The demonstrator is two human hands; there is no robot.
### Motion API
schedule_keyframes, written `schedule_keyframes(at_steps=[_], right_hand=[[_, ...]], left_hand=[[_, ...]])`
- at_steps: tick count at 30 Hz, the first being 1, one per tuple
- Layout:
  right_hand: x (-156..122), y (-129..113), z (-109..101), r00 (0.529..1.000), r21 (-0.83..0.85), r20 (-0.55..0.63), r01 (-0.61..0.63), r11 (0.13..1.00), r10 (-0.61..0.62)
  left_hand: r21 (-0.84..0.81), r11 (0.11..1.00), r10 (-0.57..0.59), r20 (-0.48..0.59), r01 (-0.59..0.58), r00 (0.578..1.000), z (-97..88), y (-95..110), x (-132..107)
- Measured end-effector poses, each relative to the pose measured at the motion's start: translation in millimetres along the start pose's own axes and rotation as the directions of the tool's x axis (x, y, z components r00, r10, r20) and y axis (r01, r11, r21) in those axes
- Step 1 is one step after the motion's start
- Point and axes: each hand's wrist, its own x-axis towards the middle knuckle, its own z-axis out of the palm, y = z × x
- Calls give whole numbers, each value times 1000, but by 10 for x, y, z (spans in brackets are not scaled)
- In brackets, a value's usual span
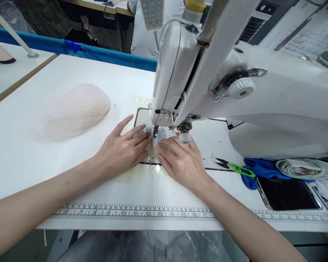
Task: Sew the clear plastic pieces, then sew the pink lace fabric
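Observation:
My left hand (123, 147) lies palm down on the sewing machine's bed, left of the presser foot (155, 131), with its fingers spread. Close on the other side, my right hand (180, 158) rests with bent fingers, the fingertips near the foot. Between the hands, a small see-through or pale piece (161, 134) shows around the foot; what it is I cannot make out. The sewing machine (175, 69) stands over both hands. Its white knob (185, 138) partly covers my right fingers. A pale pink oval piece (82, 109), blurred, lies to the left on the white table.
Green thread snips (236, 169) lie at right beside a blue cloth (251, 182), a coiled pale cord (303, 169) and a phone (288, 193). A printed ruler (142, 214) runs along the table's front edge. Behind the blue edge strip (109, 54), another person (144, 32) is partly visible.

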Motion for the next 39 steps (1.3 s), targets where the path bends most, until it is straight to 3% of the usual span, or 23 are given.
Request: schedule_keyframes(at_steps=[9, 17, 25, 34, 37, 38, 39], right_hand=[[16, 29, 18, 1000, -41, 14, 18, 999, -18], [65, 53, 33, 991, -90, 129, -34, 995, 46], [54, 80, 33, 991, -136, 117, -42, 990, 58], [25, 97, 62, 980, -8, 132, -147, 989, 147], [44, 96, -14, 942, 268, 173, -326, 907, 287], [54, 94, -58, 918, 433, 225, -394, 811, 326], [66, 92, -107, 892, 601, 309, -451, 660, 329]], left_hand=[[-1, 1000, 21, -4, -21, 1000, 89, -70, 23], [-96, 991, -84, 50, 88, 995, 133, -99, 50], [-70, 994, -86, 45, 89, 995, 153, -113, 49], [-112, 990, -90, -26, 86, 996, 53, -110, 14], [-168, 985, -60, -74, 46, 995, 34, -97, -15], [-217, 976, -49, -79, 31, 996, 26, -93, -20], [-292, 956, -40, -74, 17, 996, 13, -93, -23]])
